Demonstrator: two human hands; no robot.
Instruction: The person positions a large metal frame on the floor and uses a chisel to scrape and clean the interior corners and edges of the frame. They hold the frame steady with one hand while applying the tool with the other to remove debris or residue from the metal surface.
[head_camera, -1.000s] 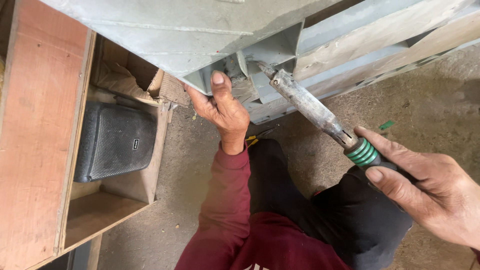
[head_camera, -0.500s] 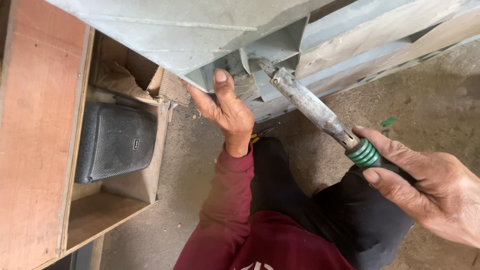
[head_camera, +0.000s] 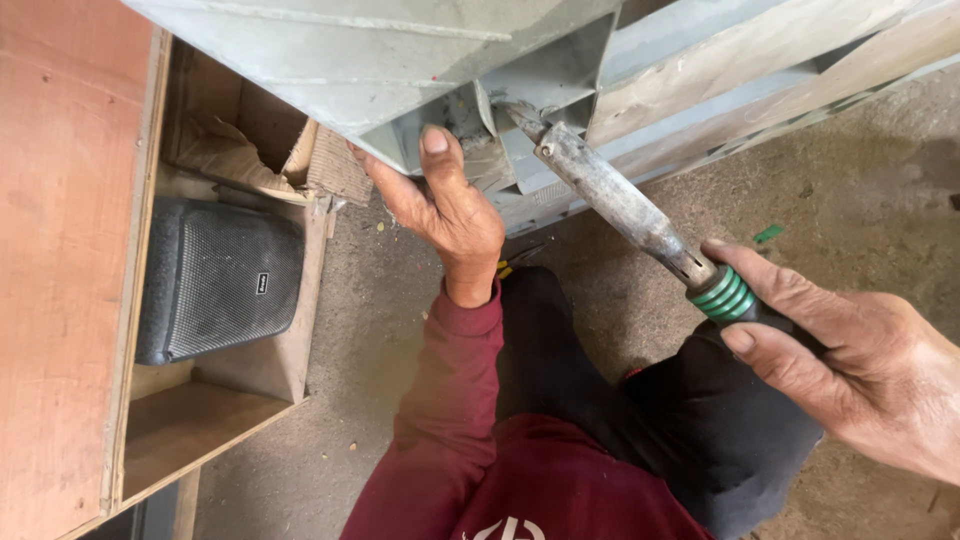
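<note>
The left hand (head_camera: 445, 205), in a dark red sleeve, reaches up toward twelve o'clock and presses against the lower edge of a grey folded sheet-metal duct piece (head_camera: 400, 50). Its thumb lies flat on the metal's open corner and its fingers are tucked behind the edge, so the grip is closed on that metal rim. The right hand (head_camera: 850, 350), at four o'clock, has its grip wrapped around the green-ringed black handle of a long, grimy soldering iron (head_camera: 620, 205). The iron's shaft slants up toward eleven o'clock, and its tip sits in the corner seam of the duct piece, just to the three o'clock side of the left thumb.

At nine o'clock stands an open plywood box (head_camera: 70, 250) holding a black mesh-fronted speaker (head_camera: 215, 280), with torn brown cardboard (head_camera: 240, 150) above it. The person's dark trousers (head_camera: 640, 400) show at six o'clock over a dusty concrete floor (head_camera: 860, 170).
</note>
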